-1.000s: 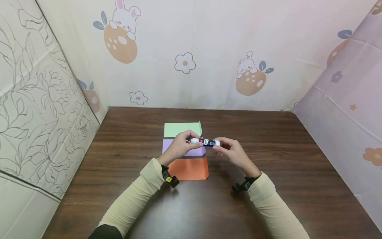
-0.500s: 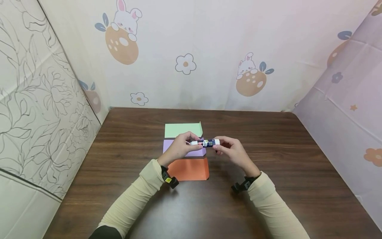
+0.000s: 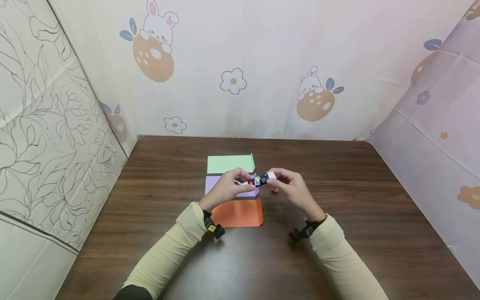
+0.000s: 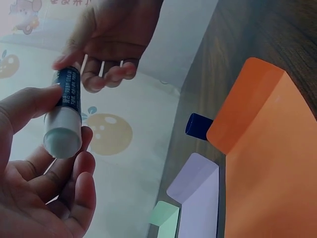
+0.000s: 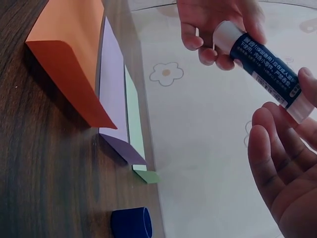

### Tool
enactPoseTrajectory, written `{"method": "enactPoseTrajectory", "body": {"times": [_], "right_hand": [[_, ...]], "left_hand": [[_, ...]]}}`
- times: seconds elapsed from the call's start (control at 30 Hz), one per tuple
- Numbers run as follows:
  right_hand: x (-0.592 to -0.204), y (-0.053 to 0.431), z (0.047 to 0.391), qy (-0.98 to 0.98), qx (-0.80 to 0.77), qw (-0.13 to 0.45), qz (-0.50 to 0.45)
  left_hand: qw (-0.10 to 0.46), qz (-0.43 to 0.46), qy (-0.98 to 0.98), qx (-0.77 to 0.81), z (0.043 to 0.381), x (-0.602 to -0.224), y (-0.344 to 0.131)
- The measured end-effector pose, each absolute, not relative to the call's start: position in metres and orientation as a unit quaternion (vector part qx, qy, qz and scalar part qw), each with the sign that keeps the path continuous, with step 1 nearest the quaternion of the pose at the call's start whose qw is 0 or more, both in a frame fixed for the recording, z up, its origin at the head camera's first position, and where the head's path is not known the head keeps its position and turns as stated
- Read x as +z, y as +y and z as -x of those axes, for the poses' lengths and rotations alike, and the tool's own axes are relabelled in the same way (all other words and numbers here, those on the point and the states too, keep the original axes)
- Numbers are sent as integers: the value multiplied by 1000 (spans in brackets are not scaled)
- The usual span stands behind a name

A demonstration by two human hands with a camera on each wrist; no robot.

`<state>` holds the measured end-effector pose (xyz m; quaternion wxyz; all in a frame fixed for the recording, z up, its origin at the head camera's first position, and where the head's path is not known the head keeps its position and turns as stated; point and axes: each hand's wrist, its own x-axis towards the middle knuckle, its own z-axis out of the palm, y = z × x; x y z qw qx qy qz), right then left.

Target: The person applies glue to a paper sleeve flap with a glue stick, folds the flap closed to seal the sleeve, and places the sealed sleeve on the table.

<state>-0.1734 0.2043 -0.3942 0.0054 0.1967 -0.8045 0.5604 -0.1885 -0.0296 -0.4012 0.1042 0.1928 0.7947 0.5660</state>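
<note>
An uncapped glue stick with a dark blue label and white ends is held in the air between both hands. My left hand pinches it near its left end, where pale glue shows in the left wrist view. With thumb and fingertips, my right hand pinches the white base at the other end. Below the hands lie three folded paper pieces: green, purple and orange. The left hand partly covers the purple and orange ones in the head view.
A dark blue cap rests on the brown wooden table, near the flap ends of the papers. Patterned curtains rise behind the table and at its right; a flower-printed panel stands at the left.
The glue stick has gone from nearly level to slanted, its right end now higher. My right hand has shifted slightly, while the left stays almost in place. The papers have not moved.
</note>
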Motion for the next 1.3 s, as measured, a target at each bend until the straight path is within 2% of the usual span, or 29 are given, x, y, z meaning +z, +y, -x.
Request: {"method": "enactPoseTrajectory", "body": {"times": [0.53,1.03,1.3], "right_hand": [[-389,192,174,-794,576,24,-194],[-389,181,174,-801,570,-11,-183],[-389,174,173,-805,562,-9,-188]], "left_hand": [[115,-197,796,560,187,-405,-29],[107,-199,807,545,185,-415,-26],[118,-200,806,544,184,-418,-25]]}}
